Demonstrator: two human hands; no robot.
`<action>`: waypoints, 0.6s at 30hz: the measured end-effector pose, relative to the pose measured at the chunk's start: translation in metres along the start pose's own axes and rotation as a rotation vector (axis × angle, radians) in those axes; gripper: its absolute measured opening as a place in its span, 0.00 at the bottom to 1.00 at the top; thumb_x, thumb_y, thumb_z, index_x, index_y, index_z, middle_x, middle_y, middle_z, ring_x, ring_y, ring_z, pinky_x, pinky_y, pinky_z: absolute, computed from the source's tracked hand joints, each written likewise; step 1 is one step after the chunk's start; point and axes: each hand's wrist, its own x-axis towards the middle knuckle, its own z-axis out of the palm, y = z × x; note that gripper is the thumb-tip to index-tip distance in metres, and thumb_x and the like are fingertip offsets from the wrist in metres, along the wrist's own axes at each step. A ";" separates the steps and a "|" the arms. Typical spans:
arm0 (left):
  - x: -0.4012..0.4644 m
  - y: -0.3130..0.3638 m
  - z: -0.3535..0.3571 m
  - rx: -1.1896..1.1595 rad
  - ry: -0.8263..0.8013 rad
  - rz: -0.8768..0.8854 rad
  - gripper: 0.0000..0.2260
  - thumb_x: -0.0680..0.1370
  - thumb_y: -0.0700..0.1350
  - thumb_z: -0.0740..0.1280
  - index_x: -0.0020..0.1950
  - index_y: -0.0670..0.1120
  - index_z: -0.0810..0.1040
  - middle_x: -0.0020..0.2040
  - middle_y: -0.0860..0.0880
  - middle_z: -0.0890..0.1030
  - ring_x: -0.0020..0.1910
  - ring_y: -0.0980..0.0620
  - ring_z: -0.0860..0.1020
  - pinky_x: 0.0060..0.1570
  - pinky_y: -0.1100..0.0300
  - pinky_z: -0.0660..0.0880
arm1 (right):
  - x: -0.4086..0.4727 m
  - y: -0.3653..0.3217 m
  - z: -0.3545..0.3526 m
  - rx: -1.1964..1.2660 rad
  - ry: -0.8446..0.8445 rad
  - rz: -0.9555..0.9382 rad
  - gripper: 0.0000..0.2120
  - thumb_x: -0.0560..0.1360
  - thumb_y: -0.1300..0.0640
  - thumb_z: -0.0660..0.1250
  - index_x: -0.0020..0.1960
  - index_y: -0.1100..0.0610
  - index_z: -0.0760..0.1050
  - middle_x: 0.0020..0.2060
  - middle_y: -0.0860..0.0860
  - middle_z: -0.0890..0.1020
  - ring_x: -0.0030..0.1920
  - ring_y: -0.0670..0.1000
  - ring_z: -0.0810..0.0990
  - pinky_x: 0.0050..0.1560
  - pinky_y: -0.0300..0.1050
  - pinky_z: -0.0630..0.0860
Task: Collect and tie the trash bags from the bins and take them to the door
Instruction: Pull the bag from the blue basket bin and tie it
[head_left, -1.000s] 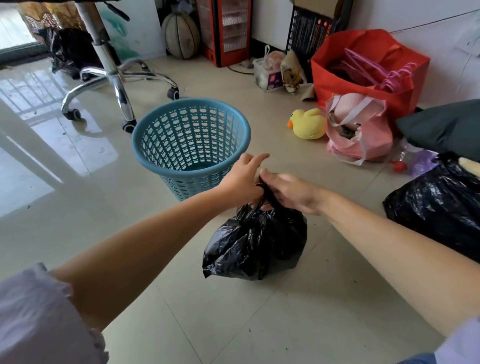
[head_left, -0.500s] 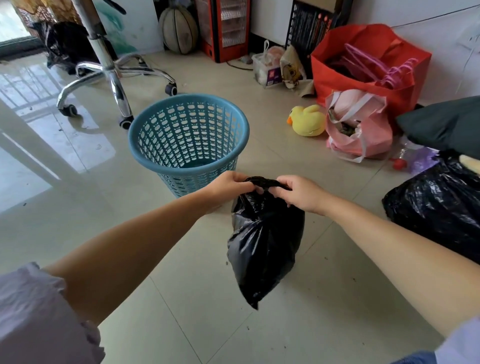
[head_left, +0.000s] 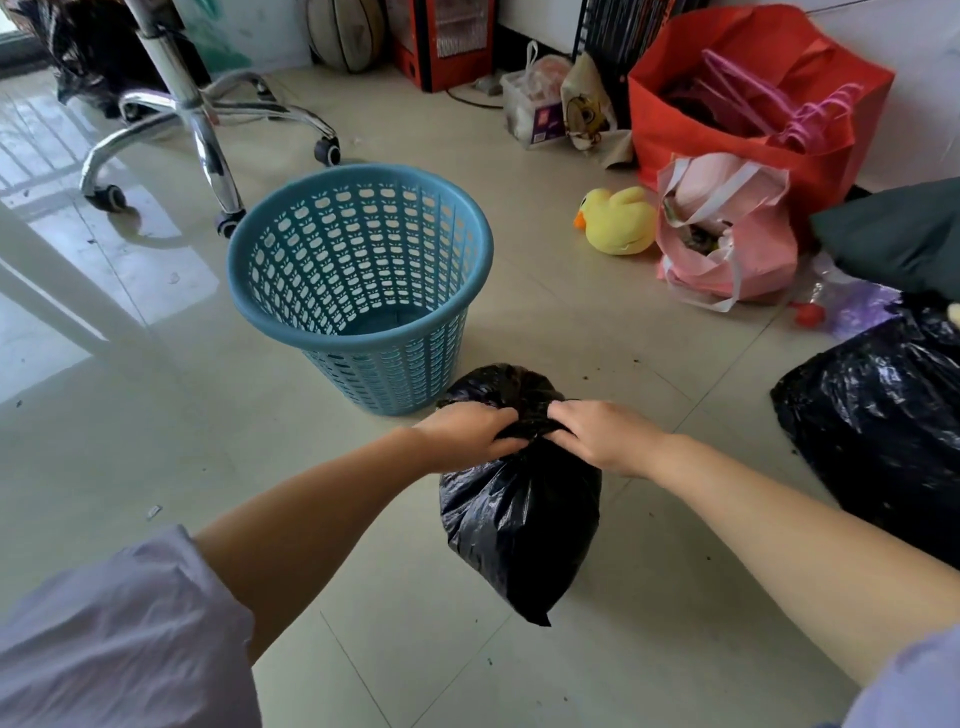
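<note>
- Gripping the gathered neck of the small black trash bag (head_left: 519, 525), the left hand (head_left: 467, 435) and the right hand (head_left: 605, 436) sit side by side, fingers curled into the plastic.
- Its body hangs below the hands, over the tiled floor (head_left: 363, 597); its loose mouth bunches above them.
- Just beyond stands the blue lattice bin (head_left: 358, 291), upright on the floor, with no bag in it.
- At the floor's right edge lies a bigger black trash bag (head_left: 878, 415), well apart from the hands.
- Farther back sit a yellow plush duck (head_left: 618, 221), a pink bag (head_left: 727, 234) and a red bag (head_left: 753, 98).
- An office chair base (head_left: 208, 119) stands at the far left.
</note>
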 end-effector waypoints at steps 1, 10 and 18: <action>-0.001 0.001 0.001 0.010 -0.029 -0.007 0.16 0.81 0.55 0.57 0.55 0.42 0.72 0.50 0.40 0.80 0.49 0.41 0.78 0.41 0.56 0.66 | 0.000 -0.001 0.002 -0.015 -0.012 -0.008 0.12 0.80 0.50 0.56 0.54 0.60 0.69 0.49 0.56 0.78 0.50 0.58 0.77 0.48 0.54 0.74; -0.069 0.063 -0.093 -0.192 -0.199 -0.129 0.14 0.80 0.54 0.57 0.50 0.44 0.72 0.47 0.41 0.80 0.46 0.41 0.78 0.43 0.53 0.71 | -0.064 -0.059 -0.081 0.061 -0.093 0.049 0.11 0.81 0.55 0.55 0.56 0.60 0.70 0.53 0.58 0.78 0.54 0.60 0.77 0.50 0.52 0.72; -0.148 0.150 -0.245 -0.203 -0.219 -0.118 0.14 0.81 0.52 0.58 0.53 0.42 0.73 0.46 0.41 0.79 0.46 0.41 0.77 0.46 0.50 0.74 | -0.158 -0.124 -0.238 0.055 -0.110 0.052 0.11 0.81 0.53 0.54 0.56 0.59 0.69 0.54 0.55 0.78 0.55 0.59 0.76 0.48 0.50 0.71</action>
